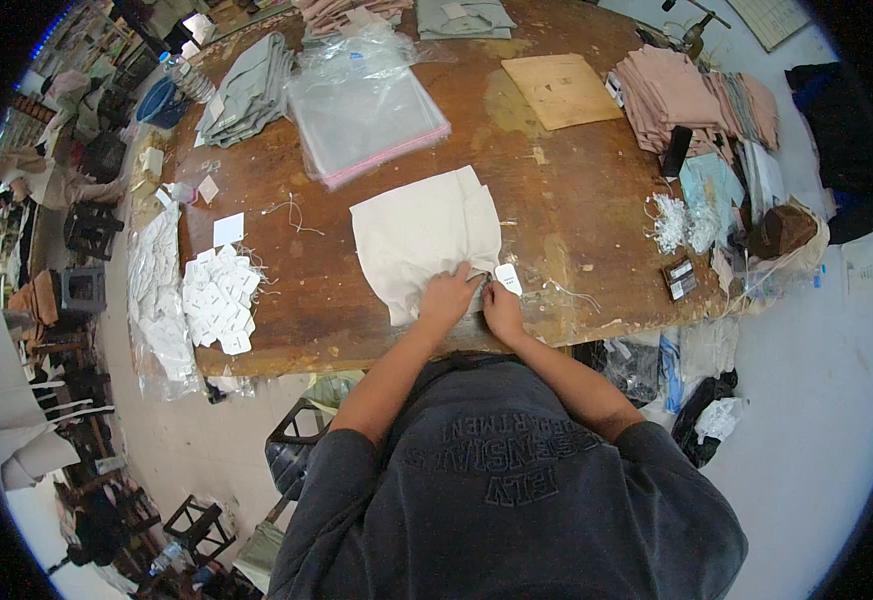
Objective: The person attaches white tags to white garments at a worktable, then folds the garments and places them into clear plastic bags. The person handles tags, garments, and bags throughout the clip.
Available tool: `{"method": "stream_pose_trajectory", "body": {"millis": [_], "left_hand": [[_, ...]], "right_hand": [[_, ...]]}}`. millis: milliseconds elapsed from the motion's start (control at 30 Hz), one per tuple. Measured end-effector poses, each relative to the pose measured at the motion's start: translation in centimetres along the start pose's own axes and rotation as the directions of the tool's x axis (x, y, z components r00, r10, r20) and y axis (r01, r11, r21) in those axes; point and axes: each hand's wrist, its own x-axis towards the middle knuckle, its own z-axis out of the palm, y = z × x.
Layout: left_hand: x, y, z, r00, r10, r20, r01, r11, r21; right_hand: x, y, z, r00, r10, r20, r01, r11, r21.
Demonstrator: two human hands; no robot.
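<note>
Cream folded cloth (411, 225), white tag (508, 279) at four o'clock

The cloth lies toward six o'clock on the tabletop (306, 290); whether left hand (446, 298) or right hand (502, 310) has fingers clamped, I cannot tell. Tagging seems in hand; next calls for steadying the fold.

Colour log. I record my folded cloth (406, 230) as plain cream; hang tag (507, 280) beside it, white with small dark marks. My T-shirt (536, 540): faded charcoal, tone-on-tone lettering. Tabletop (596, 200): brown, blotched with paler tan. Plastic sleeves (366, 120): clear, pink band along one edge. Envelope (563, 92): yellowish tan. Folded garments on my right (668, 90): dusty pink; upper-left garments (248, 95): grey-green. Tag pile (221, 300): white. Tub (161, 105): blue.
</note>
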Motion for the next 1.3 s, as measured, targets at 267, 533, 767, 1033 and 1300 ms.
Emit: {"method": "stream_pose_trajectory", "body": {"millis": [267, 533, 767, 1033, 1300], "left_hand": [[0.9, 0.5, 1.6, 0.961, 0.102, -0.257, -0.096, 0.995, 0.037], [1.1, -0.1, 2.9, 0.967, -0.025, -0.252, -0.064, 0.94, -0.336], [1.3, -1.0, 3.4, 0.963, -0.043, -0.266, -0.103, 0.854, -0.511], [0.9, -0.7, 2.7, 0.95, -0.023, -0.311, -0.104, 0.917, -0.384], [0.6, -0.5, 1.1, 0.912, 0.047, -0.407, -0.166, 0.951, -0.262]], "right_hand": [[-0.2, 0.0, 0.5, 0.997, 0.08, -0.022, -0.08, 0.997, 0.002], [-0.2, 1.9, 1.9, 0.989, 0.041, -0.142, -0.037, 0.999, 0.036], [-0.1, 2.1, 0.1, 0.864, 0.228, 0.449, -0.503, 0.399, 0.766], [-0.4, 1.0, -2.1, 0.773, 0.174, 0.61, -0.631, 0.12, 0.766], [-0.9, 1.5, -2.6, 0.763, 0.014, 0.646, -0.646, -0.025, 0.763]]}}
